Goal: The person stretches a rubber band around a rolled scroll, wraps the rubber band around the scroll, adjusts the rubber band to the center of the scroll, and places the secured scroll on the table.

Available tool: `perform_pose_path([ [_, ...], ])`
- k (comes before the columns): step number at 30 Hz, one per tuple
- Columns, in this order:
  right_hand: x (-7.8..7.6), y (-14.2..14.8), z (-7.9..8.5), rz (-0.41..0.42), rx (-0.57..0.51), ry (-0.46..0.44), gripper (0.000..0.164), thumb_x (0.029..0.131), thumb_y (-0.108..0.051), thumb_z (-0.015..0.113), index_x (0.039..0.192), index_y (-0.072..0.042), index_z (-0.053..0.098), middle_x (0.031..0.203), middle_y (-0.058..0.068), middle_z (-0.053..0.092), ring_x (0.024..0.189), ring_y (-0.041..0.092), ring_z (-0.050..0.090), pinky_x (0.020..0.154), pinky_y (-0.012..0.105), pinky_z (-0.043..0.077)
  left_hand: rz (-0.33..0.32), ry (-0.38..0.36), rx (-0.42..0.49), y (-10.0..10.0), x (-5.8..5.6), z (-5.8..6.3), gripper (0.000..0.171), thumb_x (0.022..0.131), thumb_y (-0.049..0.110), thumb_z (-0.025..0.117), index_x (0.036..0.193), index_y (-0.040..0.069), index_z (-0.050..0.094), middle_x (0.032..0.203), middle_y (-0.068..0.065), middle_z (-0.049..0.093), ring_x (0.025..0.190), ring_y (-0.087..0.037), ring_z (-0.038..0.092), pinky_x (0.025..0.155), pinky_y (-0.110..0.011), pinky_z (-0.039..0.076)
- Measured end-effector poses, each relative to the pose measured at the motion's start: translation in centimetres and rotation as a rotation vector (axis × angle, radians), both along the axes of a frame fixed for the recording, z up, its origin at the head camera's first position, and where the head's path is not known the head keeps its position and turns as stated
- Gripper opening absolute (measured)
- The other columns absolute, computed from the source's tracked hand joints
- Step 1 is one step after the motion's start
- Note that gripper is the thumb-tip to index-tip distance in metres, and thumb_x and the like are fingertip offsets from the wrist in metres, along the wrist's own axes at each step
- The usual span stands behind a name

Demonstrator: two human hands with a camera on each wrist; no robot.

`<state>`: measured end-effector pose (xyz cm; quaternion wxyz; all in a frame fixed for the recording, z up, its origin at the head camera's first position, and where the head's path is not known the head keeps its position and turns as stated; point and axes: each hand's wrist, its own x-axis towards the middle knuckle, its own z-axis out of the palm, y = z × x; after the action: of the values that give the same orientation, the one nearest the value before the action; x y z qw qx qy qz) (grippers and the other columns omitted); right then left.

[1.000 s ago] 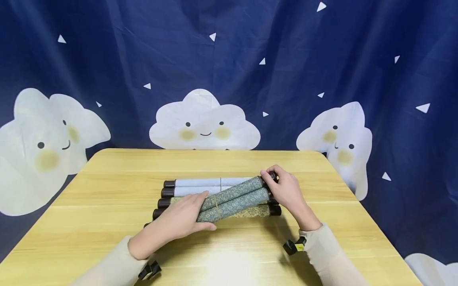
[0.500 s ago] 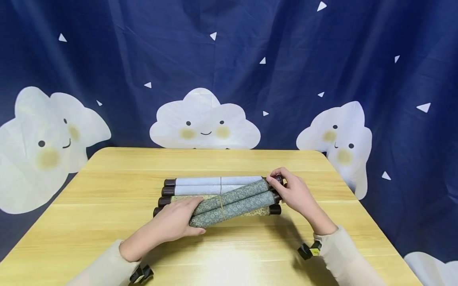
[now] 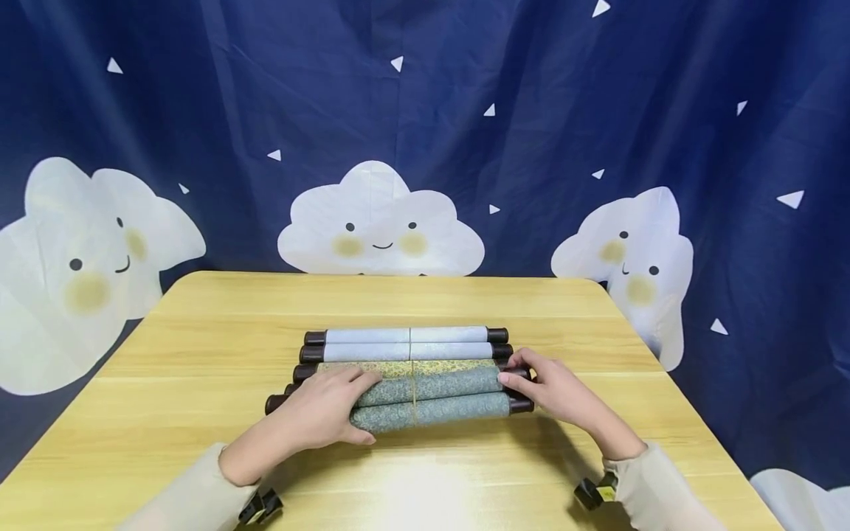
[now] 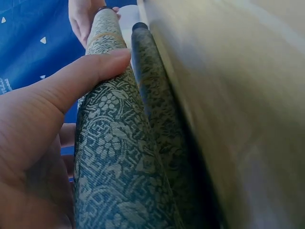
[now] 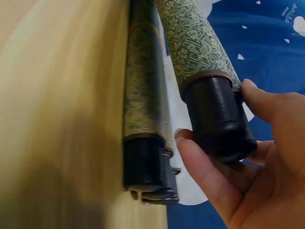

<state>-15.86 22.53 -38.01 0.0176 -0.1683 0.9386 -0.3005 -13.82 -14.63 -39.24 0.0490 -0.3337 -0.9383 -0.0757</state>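
Note:
Two rolled hanging scrolls in grey-green floral brocade (image 3: 458,410), tied together with a thin band, lie across both hands. My left hand (image 3: 312,417) grips their left part, the thumb along the near side in the left wrist view and the left ends partly covered. At the other end my right hand (image 3: 558,389) holds the dark roller knobs (image 5: 217,114) between thumb and fingers. The green pair overlaps a yellow-patterned scroll pair (image 3: 458,364), which is mostly hidden behind it. In the right wrist view, the held scrolls are raised above the lower scroll (image 5: 143,109).
Behind the yellow pair, two pale blue-white scrolls (image 3: 368,351) with dark knobs lie tied side by side. All rest on a wooden table (image 3: 199,354). A dark blue curtain (image 3: 531,74) with smiling clouds hangs behind the far edge.
The slanted green scrolls have swung nearly level, their right end coming down toward the person. My right hand has moved nearer with them; the pale scrolls' right ends now show.

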Motion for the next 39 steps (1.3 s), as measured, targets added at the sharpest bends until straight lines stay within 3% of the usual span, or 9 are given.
perform_pose_path([
  [7, 0.6, 0.2, -1.0, -0.021, -0.083, -0.295, 0.039, 0.094, -0.048, 0.061, 0.108, -0.013, 0.053, 0.082, 0.007, 0.056, 0.054, 0.024, 0.06, 0.056, 0.036, 0.049, 0.014, -0.061, -0.033, 0.6, 0.4, -0.3, 0.091, 0.066, 0.057, 0.083, 0.136, 0.008, 0.054, 0.129, -0.014, 0.059, 0.115, -0.039, 0.056, 0.096, -0.058, 0.045],
  [13, 1.2, 0.4, -1.4, -0.028, -0.168, -0.423, 0.039, 0.094, -0.043, 0.062, 0.107, -0.008, 0.051, 0.076, 0.004, 0.044, 0.063, 0.022, 0.055, 0.06, 0.039, 0.055, 0.004, -0.058, -0.075, 1.1, 0.9, -0.6, 0.089, 0.065, 0.056, 0.083, 0.135, 0.008, 0.055, 0.124, -0.012, 0.06, 0.109, -0.036, 0.058, 0.089, -0.054, 0.051],
  [19, 1.4, 0.4, -1.7, -0.016, -0.149, -0.395, 0.037, 0.094, -0.042, 0.064, 0.103, -0.009, 0.051, 0.079, 0.006, 0.046, 0.062, 0.021, 0.054, 0.058, 0.039, 0.053, -0.014, -0.049, -0.082, 1.2, 1.1, -1.4, 0.088, 0.065, 0.056, 0.084, 0.133, 0.009, 0.055, 0.115, -0.008, 0.057, 0.097, -0.031, 0.06, 0.078, -0.046, 0.055],
  [23, 1.4, 0.3, -1.8, -0.036, -0.076, -0.335, 0.036, 0.093, -0.045, 0.064, 0.103, -0.012, 0.054, 0.082, 0.007, 0.051, 0.057, 0.022, 0.058, 0.057, 0.037, 0.049, -0.021, -0.017, -0.084, 1.2, 1.4, -1.6, 0.087, 0.065, 0.056, 0.084, 0.132, 0.008, 0.056, 0.112, -0.008, 0.057, 0.094, -0.028, 0.059, 0.074, -0.043, 0.056],
  [30, 1.9, -0.1, -1.2, -0.117, 0.099, -0.23, 0.046, 0.086, -0.052, 0.068, 0.108, -0.013, 0.059, 0.085, 0.001, 0.062, 0.058, 0.015, 0.057, 0.061, 0.035, 0.045, -0.029, 0.027, -0.093, 1.3, 1.6, -1.7, 0.086, 0.065, 0.056, 0.084, 0.13, 0.007, 0.058, 0.117, -0.008, 0.058, 0.105, -0.029, 0.054, 0.082, -0.042, 0.055],
  [34, 2.2, 0.0, -0.8, -0.143, 0.131, -0.21, 0.046, 0.082, -0.051, 0.073, 0.105, -0.014, 0.06, 0.086, 0.0, 0.064, 0.056, 0.013, 0.061, 0.062, 0.036, 0.047, -0.033, 0.039, -0.097, 1.5, 1.7, -1.6, 0.085, 0.065, 0.057, 0.083, 0.129, 0.007, 0.058, 0.117, -0.008, 0.059, 0.104, -0.029, 0.056, 0.083, -0.043, 0.055],
  [39, 2.3, 0.2, -0.8, -0.118, 0.147, -0.194, 0.043, 0.081, -0.051, 0.074, 0.101, -0.015, 0.061, 0.087, -0.001, 0.065, 0.056, 0.012, 0.061, 0.064, 0.036, 0.048, -0.026, 0.026, -0.101, 1.7, 1.7, -1.6, 0.085, 0.065, 0.058, 0.083, 0.13, 0.008, 0.059, 0.116, -0.007, 0.058, 0.102, -0.029, 0.056, 0.083, -0.045, 0.054],
])
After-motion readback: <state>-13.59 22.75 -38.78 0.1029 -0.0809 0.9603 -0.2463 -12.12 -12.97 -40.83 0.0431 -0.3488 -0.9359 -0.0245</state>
